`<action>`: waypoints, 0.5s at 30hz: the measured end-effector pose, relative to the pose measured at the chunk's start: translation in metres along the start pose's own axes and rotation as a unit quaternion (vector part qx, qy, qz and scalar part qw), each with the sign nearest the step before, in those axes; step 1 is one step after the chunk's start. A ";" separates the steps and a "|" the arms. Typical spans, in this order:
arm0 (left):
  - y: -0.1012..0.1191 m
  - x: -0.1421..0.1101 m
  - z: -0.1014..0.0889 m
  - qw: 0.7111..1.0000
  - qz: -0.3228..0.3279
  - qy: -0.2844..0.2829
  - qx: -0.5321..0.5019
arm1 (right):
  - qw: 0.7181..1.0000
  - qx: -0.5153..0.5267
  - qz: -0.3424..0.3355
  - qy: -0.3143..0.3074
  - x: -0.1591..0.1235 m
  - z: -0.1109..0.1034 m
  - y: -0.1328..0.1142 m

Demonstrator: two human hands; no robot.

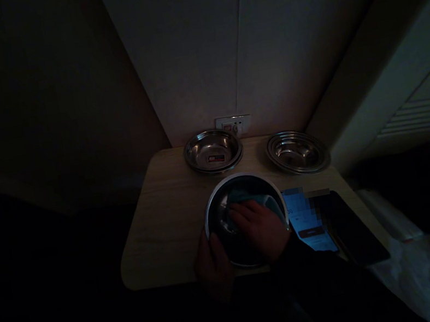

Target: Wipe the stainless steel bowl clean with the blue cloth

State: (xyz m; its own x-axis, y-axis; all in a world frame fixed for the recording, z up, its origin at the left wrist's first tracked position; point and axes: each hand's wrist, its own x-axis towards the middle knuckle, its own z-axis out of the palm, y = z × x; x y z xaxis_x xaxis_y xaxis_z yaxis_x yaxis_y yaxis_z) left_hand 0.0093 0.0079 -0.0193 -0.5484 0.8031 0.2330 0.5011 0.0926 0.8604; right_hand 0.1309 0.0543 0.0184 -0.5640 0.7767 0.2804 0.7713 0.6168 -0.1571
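Note:
A round metal bowl (231, 252) is at the front of the small wooden table, its pale rim tilted up toward me. My left hand (214, 266) grips its lower left rim, thumb on the inner side and fingers mostly hidden behind. Inside the bowl, my right hand (260, 228) presses a blue-green cloth (270, 202) against the inner wall. The fingertips are bent into the cloth, which spreads out beyond them to the upper right.
Shallow metal bowls (213, 153), one with a label, stand stacked at the table's back. More stacked bowls (298, 152) are at the back right. A lit phone (312, 230) and a dark flat device (360, 229) lie at right. A wall socket (233, 123) is behind the wooden table (154, 238).

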 end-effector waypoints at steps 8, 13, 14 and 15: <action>0.008 0.002 -0.002 0.999 0.030 -0.022 -0.002 | 0.999 -0.001 -0.030 -0.017 -0.007 -0.009 0.009; 0.007 0.000 0.002 1.000 0.022 -0.018 -0.002 | 0.999 -0.015 -0.009 0.029 0.004 -0.001 0.009; 0.007 0.000 0.002 1.000 0.019 -0.011 -0.006 | 0.999 -0.012 -0.026 0.023 0.002 0.001 0.007; 0.006 0.000 0.002 1.000 0.015 -0.005 -0.009 | 0.999 -0.006 -0.046 0.012 -0.001 0.003 0.004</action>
State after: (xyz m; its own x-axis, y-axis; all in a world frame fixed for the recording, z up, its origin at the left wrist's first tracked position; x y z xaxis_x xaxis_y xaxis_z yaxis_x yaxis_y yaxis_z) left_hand 0.0141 0.0099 -0.0150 -0.5267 0.8109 0.2549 0.5054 0.0577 0.8610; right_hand 0.1339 0.0567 0.0142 -0.6255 0.7132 0.3162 0.7201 0.6838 -0.1180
